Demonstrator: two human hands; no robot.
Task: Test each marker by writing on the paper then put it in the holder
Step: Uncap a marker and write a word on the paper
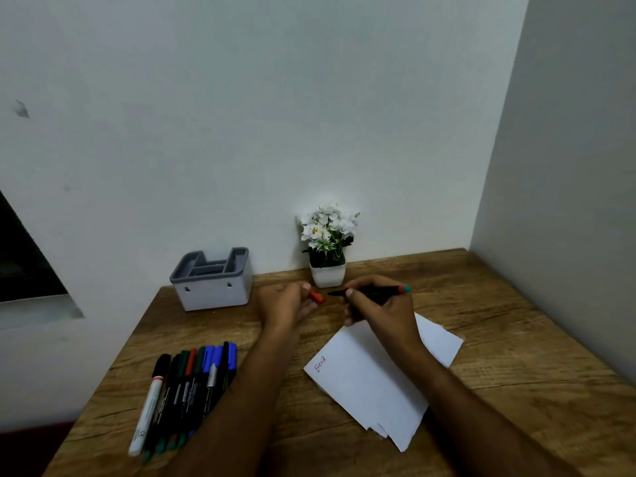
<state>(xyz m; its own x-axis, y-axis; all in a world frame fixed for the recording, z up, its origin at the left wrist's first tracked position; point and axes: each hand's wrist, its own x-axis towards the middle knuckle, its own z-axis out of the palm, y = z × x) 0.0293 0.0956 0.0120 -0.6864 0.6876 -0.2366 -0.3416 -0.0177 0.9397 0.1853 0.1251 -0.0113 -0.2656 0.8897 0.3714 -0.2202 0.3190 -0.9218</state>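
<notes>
The right hand point(377, 306) curls round a black marker point(373, 291), gripping its barrel so the bare tip points toward the left hand and the red-and-teal butt end sticks out past the knuckles. The left hand point(285, 302) pinches a small red cap point(316, 297) between thumb and fingertips, its open end facing the tip, with a short gap between them. The two pieces line up, so my guess is the cap is about to go on: a red scribble already sits on the paper point(371, 370), which suggests this marker has had its test. It could as easily have just come off.

The paper lies just under and toward the body from the right hand: a few thin white sheets stacked loosely, edges fanned at the near corner, flat on the desk.

Beyond the left hand, against the wall, stands the holder point(211, 280), a squat white plastic box with a grey divided insert. No markers show in it.

Outside the left forearm, well toward the body, the other markers point(187, 390) lie in a tight row, mostly slim black barrels with green, red and blue caps, plus one thicker white one.

Between and beyond both hands sits a small white pot of white flowers point(327, 242). The desk point(516, 321) is wood-grained and matte.
</notes>
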